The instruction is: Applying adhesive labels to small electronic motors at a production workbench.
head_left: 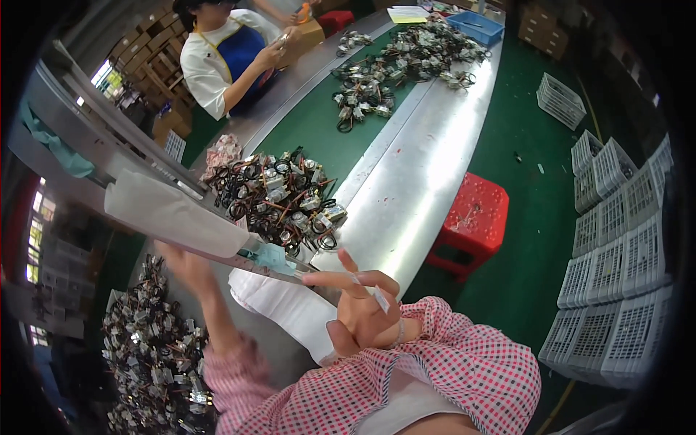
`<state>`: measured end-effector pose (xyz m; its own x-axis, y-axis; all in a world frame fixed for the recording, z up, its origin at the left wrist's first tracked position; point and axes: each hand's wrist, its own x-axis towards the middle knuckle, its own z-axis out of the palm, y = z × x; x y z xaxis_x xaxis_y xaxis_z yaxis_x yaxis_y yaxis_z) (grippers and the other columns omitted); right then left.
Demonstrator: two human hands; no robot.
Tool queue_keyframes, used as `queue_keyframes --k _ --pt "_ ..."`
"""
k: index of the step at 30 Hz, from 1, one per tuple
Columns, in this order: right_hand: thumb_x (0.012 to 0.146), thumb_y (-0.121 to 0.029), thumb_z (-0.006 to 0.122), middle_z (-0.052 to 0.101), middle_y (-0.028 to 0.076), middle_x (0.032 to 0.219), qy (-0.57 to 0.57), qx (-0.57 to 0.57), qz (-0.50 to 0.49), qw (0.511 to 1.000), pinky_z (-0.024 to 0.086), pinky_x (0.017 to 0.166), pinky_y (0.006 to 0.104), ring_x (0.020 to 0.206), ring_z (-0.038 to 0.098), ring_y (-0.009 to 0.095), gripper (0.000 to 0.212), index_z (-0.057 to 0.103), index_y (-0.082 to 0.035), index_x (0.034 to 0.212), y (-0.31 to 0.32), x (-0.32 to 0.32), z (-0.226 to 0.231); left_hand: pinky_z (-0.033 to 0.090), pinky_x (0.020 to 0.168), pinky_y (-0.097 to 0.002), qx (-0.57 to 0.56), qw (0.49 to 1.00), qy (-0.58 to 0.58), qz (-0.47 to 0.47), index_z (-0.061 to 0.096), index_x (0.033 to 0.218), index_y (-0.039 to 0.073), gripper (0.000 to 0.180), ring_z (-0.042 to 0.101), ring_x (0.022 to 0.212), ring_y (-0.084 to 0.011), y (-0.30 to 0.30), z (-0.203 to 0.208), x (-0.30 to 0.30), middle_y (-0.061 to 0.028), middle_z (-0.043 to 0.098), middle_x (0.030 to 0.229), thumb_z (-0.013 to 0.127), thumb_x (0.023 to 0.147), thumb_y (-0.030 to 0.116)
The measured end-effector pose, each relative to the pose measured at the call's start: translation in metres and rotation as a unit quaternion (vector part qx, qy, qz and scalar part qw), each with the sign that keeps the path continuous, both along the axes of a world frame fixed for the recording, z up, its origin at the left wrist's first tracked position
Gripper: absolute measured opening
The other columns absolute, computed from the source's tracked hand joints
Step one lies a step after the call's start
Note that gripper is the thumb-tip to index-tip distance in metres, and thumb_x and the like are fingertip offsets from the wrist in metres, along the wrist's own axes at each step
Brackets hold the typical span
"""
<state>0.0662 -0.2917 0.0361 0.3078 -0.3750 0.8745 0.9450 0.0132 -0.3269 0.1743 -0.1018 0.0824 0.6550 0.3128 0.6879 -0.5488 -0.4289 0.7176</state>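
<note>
My right hand [366, 308] is raised at the middle, fingers spread, the index stretched left to the end of a metal bar [210, 250]. A small white label-like piece [381, 299] lies against its fingers, seemingly stuck there. Light blue film [270, 257] hangs on the bar near the index fingertip. My left hand [187, 270], smeared by motion, is below the bar, above a large heap of small metal parts with black cables [152, 355]; its fingers cannot be made out. A white cloth roll [286, 308] lies between my hands, and a white sheet [170, 206] covers part of the bar.
Beyond the bar, a pile of cabled parts [279, 192] sits on the long metal-edged bench [406, 203]; more lie farther along, near a blue tray [475, 29]. A co-worker [239, 54] handles something across it. Right are a red stool [475, 217] and stacked white crates [616, 283].
</note>
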Motion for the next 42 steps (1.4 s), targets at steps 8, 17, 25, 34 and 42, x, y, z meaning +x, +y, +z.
queue_keyframes --k 8,17,25,34,42 --pt "0.077 -0.007 0.049 0.031 0.016 0.118 0.026 -0.013 -0.08 0.996 0.031 0.097 0.0568 0.076 0.062 0.034 0.071 0.008 -0.006 0.135 -0.011 0.002 0.0 0.042 0.081 -0.0375 0.477 0.874 0.058 -0.069 0.058 0.11 0.011 0.029 0.052 0.094 -0.0293 0.013 -0.063 0.154 -0.0137 0.053 0.102 0.057 0.08 0.01" --pt "0.075 -0.002 0.049 0.032 0.016 0.122 0.066 0.014 -0.018 0.998 0.031 0.097 0.0556 0.069 0.062 0.03 0.077 0.004 -0.01 0.137 -0.022 -0.003 0.0 0.034 0.095 -0.039 0.511 0.848 0.108 -0.09 0.041 0.128 0.008 0.066 0.041 0.112 -0.0353 0.037 -0.043 0.09 -0.0179 0.043 0.122 0.069 0.071 0.026" --pt "0.07 0.011 0.048 0.035 0.019 0.115 0.019 0.017 0.088 0.996 0.033 0.093 0.0536 0.067 0.061 0.025 0.078 0.012 -0.009 0.136 -0.007 -0.009 0.008 0.038 0.09 -0.0445 0.569 0.537 0.622 -0.011 0.06 0.096 -0.001 0.046 0.044 0.111 -0.0357 0.149 -0.079 -0.12 -0.0211 0.051 0.112 0.063 0.067 0.034" --pt "0.068 0.011 0.05 0.04 0.018 0.108 -0.014 0.054 0.12 0.991 0.038 0.088 0.0495 0.064 0.058 0.021 0.072 0.02 -0.003 0.132 0.023 -0.014 0.016 0.026 0.098 -0.051 0.602 0.692 0.358 0.177 0.055 0.093 0.0 0.03 0.029 0.124 -0.034 0.14 -0.109 -0.186 -0.0147 0.038 0.127 0.064 0.065 0.009" --pt "0.07 0.01 0.047 0.036 0.02 0.111 0.018 -0.042 0.116 0.992 0.038 0.087 0.0498 0.059 0.057 0.021 0.08 0.007 -0.01 0.135 0.016 -0.021 0.016 0.041 0.083 -0.0335 0.189 0.897 0.392 0.079 0.053 0.092 0.001 0.017 0.054 0.094 -0.0284 0.125 -0.04 -0.174 -0.0141 0.056 0.097 0.053 0.076 -0.002"
